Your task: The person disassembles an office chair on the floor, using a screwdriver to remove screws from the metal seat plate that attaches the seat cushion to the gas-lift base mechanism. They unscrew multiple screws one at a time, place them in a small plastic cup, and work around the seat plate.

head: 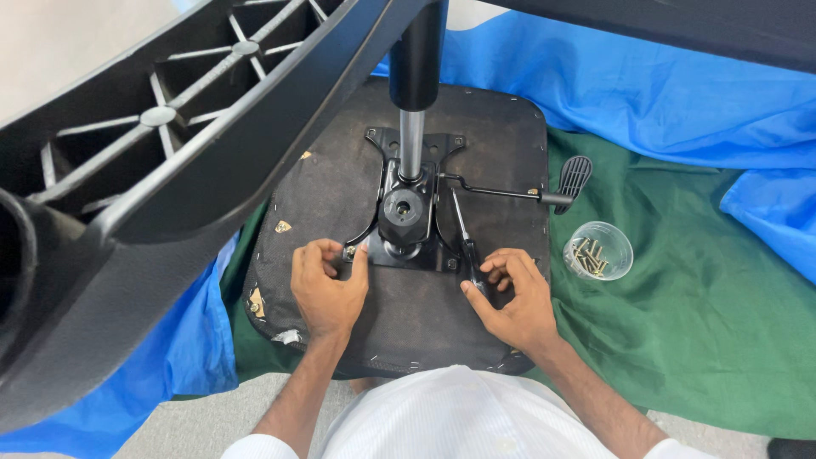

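An upside-down black chair seat [340,195] lies on cloth, with a black metal tilt mechanism plate [406,212] fixed at its middle and a gas cylinder [414,102] standing up from it. My left hand [327,285] pinches a small brass screw [349,252] at the plate's near left corner. My right hand [510,297] is closed on the black handle of a screwdriver [463,234], whose shaft points toward the plate. A lever with a black paddle [574,178] sticks out to the right.
A clear plastic cup of brass screws [597,251] sits on the green cloth [680,340] to the right. Blue cloth [646,93] lies behind and at the left. The black star base's arm [170,144] looms over the upper left.
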